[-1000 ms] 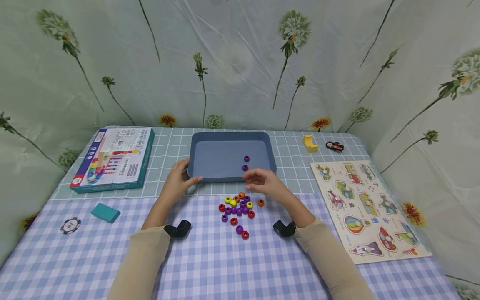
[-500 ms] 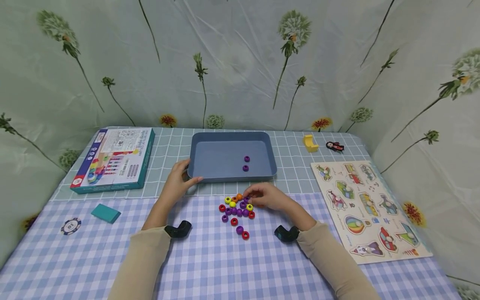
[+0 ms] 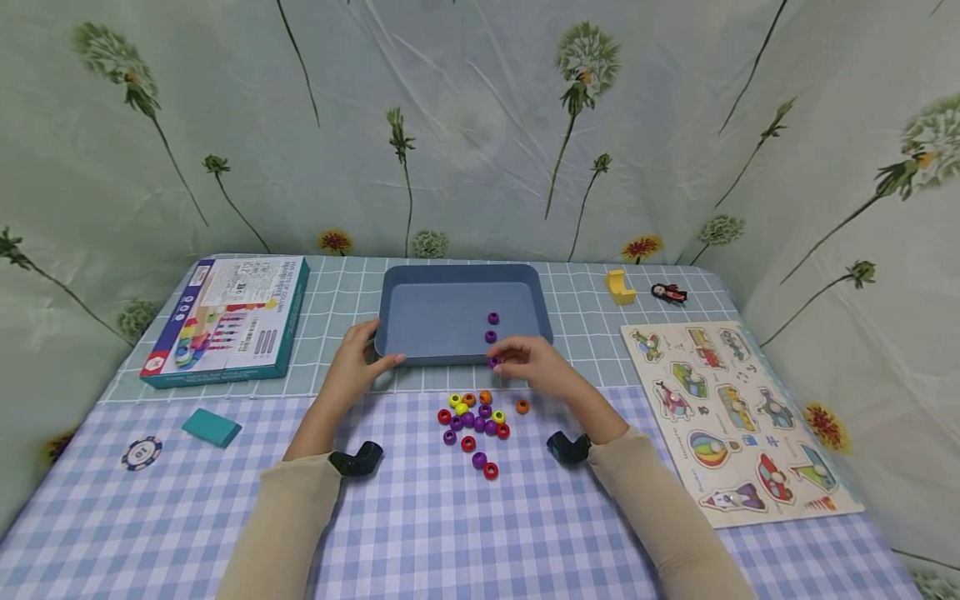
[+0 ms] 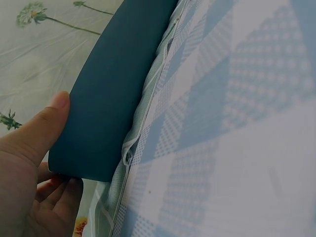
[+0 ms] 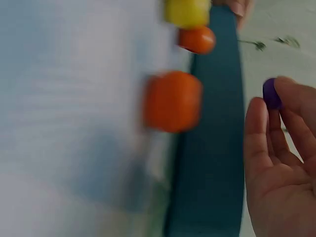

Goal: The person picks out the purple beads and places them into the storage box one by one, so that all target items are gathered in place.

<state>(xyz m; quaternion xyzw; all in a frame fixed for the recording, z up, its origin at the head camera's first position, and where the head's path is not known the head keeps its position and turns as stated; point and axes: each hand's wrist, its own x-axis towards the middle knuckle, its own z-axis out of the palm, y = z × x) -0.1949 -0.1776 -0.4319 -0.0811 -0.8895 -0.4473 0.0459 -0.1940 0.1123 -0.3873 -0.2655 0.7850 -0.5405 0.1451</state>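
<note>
My right hand (image 3: 536, 365) pinches a purple bead (image 5: 271, 94) between thumb and fingertips, close over the near wall of a blue-grey tray (image 3: 442, 312). Two purple beads lie inside the tray, toward its right: one purple bead (image 3: 492, 318) farther back, another purple bead (image 3: 491, 337) nearer. My left hand (image 3: 360, 354) grips the tray's near left corner, the thumb on the front wall and the fingers round the side, as the left wrist view shows. Several loose beads (image 3: 478, 423) in purple, red, yellow and orange are scattered on the checked cloth in front of the tray.
A boxed toy set (image 3: 232, 317) lies at the left, with a teal block (image 3: 212, 427) and a poker chip (image 3: 142, 452) before it. On the right are a wooden picture puzzle (image 3: 738, 421), a yellow curved block (image 3: 620, 287) and a small figure (image 3: 669, 292).
My right hand went down to the bead pile, took a purple bead and came back up to the tray's near edge with it. My left hand stayed on the tray corner.
</note>
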